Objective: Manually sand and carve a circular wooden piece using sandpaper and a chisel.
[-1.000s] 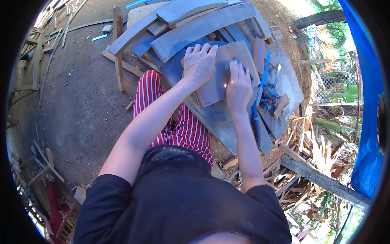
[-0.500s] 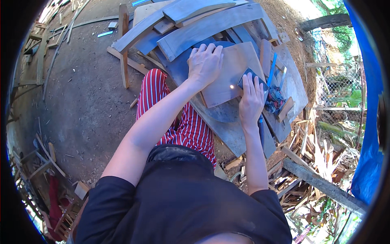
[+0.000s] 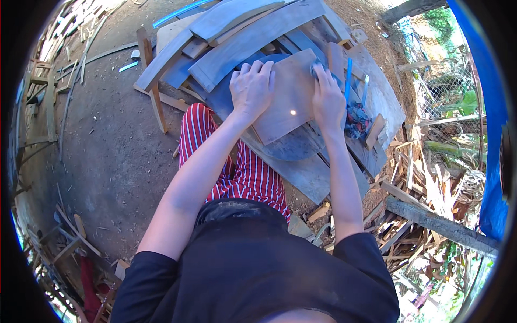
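Note:
A thin, light-brown wooden board lies on a dark round plate on the worktable. My left hand bears down on the board's left side, its bent fingers over the edge, holding it in place. At the board's far right edge, my right hand presses a dark sanding pad, mostly hidden under its blurred fingers. To the right of that hand lies a crumpled dark cloth, beside a small wood block.
Curved wooden pieces are stacked at the table's far side. Blue strips lie right of the board. An upright wooden post stands left of the table. Scrap wood is heaped at the right, near a blue tarp.
My right hand has slid the sanding pad away from me along the board's right side, toward its far corner. My left hand stays on the board. The whole view has shifted slightly.

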A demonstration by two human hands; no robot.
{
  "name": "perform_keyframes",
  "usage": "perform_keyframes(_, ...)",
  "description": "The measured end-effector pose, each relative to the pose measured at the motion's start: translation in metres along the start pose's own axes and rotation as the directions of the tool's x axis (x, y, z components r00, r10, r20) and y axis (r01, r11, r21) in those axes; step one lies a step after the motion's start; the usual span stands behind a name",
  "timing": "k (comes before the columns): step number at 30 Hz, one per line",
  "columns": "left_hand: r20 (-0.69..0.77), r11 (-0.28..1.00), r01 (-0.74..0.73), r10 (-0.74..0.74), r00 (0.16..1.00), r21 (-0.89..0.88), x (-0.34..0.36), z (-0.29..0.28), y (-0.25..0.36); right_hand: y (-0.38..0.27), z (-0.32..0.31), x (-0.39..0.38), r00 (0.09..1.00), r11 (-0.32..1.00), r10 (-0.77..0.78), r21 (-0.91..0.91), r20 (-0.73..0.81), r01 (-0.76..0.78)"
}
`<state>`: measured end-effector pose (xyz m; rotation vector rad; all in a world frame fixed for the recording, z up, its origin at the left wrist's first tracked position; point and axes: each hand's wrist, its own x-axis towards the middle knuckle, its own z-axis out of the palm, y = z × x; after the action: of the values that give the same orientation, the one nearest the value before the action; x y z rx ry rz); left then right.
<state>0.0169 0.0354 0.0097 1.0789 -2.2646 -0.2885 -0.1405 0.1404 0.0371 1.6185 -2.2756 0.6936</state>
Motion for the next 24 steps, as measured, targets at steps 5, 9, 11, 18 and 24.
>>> perform_keyframes(5,0.001,0.999,0.010,-0.010,1.000,-0.038,-0.002,-0.003,-0.003,-0.022,-0.045,-0.100,0.991,0.997,0.045,0.059,0.127,-0.053)
perform_keyframes(9,-0.014,0.999,0.012,-0.013,1.000,-0.046,0.002,0.001,-0.005,-0.021,-0.053,-0.169,0.953,0.947,0.274,0.137,0.132,-0.291)
perform_keyframes(11,-0.050,0.998,-0.017,0.014,0.999,-0.067,0.004,0.003,-0.005,-0.024,-0.056,-0.183,0.923,0.923,0.384,-0.025,-0.011,-0.384)
perform_keyframes(18,0.245,0.936,0.209,-0.140,0.959,-0.283,0.017,-0.011,-0.033,-0.070,-0.040,-0.158,0.909,0.908,0.411,0.119,-0.065,-0.402)
perform_keyframes(24,0.527,0.819,0.418,-0.171,0.832,-0.394,0.008,-0.028,-0.037,-0.108,-0.007,-0.134,0.746,0.447,0.644,0.709,0.167,-0.545)
